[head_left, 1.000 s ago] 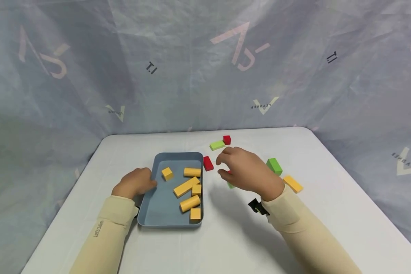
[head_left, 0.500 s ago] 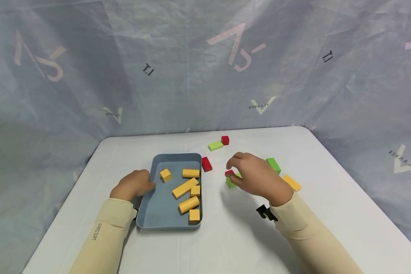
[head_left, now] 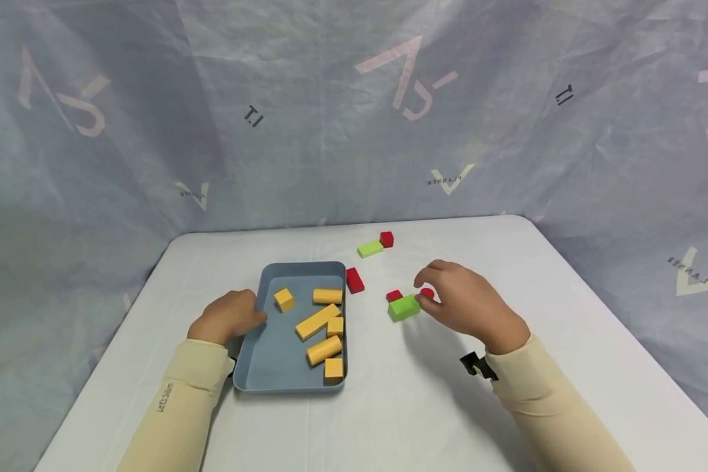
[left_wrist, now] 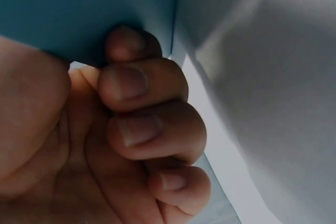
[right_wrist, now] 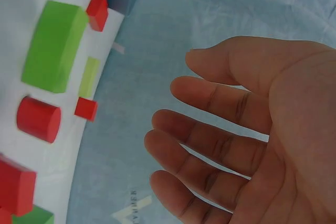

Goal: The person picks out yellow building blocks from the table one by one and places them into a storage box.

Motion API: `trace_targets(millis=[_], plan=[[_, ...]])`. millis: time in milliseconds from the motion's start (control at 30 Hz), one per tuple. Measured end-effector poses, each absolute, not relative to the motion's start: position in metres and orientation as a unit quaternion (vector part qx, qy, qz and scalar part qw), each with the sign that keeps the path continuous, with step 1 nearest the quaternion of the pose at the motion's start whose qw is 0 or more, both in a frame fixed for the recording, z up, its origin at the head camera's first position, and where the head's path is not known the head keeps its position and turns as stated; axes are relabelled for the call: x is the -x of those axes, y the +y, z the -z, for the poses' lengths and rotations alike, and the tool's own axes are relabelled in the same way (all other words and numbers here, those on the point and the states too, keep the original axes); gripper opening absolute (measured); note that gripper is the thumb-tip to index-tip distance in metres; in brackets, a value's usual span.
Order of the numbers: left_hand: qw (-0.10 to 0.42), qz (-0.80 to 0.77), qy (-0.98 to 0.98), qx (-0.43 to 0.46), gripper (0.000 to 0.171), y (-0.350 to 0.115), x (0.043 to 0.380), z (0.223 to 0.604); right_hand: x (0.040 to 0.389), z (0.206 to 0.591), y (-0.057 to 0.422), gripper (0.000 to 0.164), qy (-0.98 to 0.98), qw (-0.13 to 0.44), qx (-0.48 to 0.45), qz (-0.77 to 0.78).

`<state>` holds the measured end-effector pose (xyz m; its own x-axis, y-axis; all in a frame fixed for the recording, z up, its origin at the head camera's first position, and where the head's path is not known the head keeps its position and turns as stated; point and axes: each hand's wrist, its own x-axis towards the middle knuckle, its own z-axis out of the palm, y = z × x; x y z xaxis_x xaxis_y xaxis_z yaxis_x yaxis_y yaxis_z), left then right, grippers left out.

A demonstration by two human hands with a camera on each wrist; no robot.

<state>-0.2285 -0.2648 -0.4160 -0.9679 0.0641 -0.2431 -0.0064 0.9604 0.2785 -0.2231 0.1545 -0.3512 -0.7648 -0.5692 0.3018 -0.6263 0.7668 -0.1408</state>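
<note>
My left hand [head_left: 227, 317] grips the left rim of a blue-grey tray [head_left: 274, 377]. In the left wrist view its fingers [left_wrist: 152, 132] curl at the tray wall [left_wrist: 47, 9]. Yellow blocks lie in the tray, among them a cube [head_left: 284, 299], a long bar [head_left: 318, 322] and a cylinder [head_left: 324, 351]. Over the table hovers my right hand [head_left: 469, 301], holding nothing, its fingers [right_wrist: 210, 140] spread and loosely bent in the right wrist view. Nearest it are a green block [head_left: 404, 307] and a red cylinder [head_left: 427, 293], the latter partly covered by the hand.
Beyond the tray's right side lies a red block [head_left: 355, 280]. A light green flat block [head_left: 370, 249] and a red cube [head_left: 387, 239] sit farther back. Another red block [right_wrist: 16, 184] shows in the right wrist view. A printed grey cloth [head_left: 330, 131] hangs behind the white table [head_left: 354, 426].
My right hand has moved rightward from near the tray, uncovering the green block and a small red block, and now covers the blocks at the right. The left hand keeps its grip.
</note>
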Motion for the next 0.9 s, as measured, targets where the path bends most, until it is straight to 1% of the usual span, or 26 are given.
trace_targets(millis=[300,467,567,900], plan=[[0.122,-0.139,0.983,-0.021,0.018,-0.264,0.228,0.413,0.228,0.365,0.168,0.007,-0.935,0.127,-0.311,-0.118],[0.124,-0.137,0.983,-0.022,0.018,-0.264,0.229,0.412,0.232,0.372,0.176,0.012,-0.938,0.142,-0.298,-0.109],[0.126,-0.134,0.983,-0.021,0.018,-0.265,0.23,0.413,0.233,0.374,0.181,0.015,-0.942,0.14,-0.285,-0.108],[0.124,-0.133,0.983,-0.015,0.018,-0.265,0.229,0.415,0.238,0.385,0.191,0.015,-0.951,0.134,-0.253,-0.115]])
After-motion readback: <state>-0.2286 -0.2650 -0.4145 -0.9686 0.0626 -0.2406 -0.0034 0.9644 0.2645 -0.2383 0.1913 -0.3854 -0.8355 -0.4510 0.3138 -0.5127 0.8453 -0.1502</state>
